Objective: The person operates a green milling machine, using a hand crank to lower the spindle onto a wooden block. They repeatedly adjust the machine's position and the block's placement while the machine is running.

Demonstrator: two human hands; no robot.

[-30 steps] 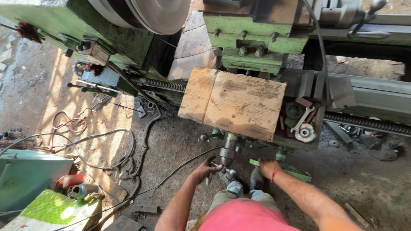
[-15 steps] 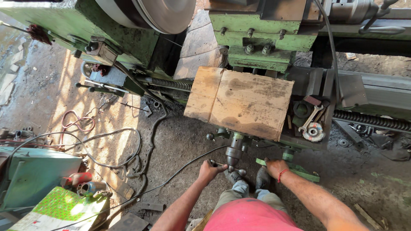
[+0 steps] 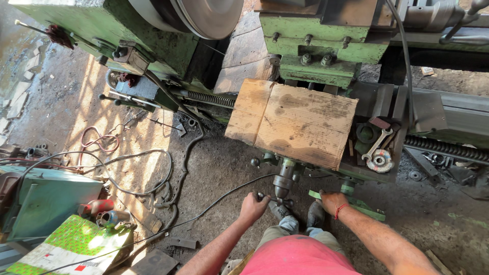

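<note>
I look down on a large green lathe [image 3: 326,40] with a big metal faceplate [image 3: 204,15] at the top. A wooden board [image 3: 293,122] lies over its carriage. Below the board a steel handwheel hub [image 3: 283,181] sticks out. My left hand [image 3: 253,204] is closed around a dark handle of that wheel. My right hand [image 3: 332,200], with a red thread on the wrist, rests on a green lever [image 3: 364,208] at the carriage's lower edge. My shoes [image 3: 300,216] stand between the hands.
A spanner [image 3: 376,145] and a bearing [image 3: 380,160] lie in the tray right of the board. Cables [image 3: 127,168] trail over the dirt floor. A teal metal box [image 3: 48,201] and a green patterned packet [image 3: 71,244] sit at lower left.
The view has shifted slightly, so the lathe sits lower in the picture. Both hands stay low at the carriage's front, the left on the handle and the right on the green lever.
</note>
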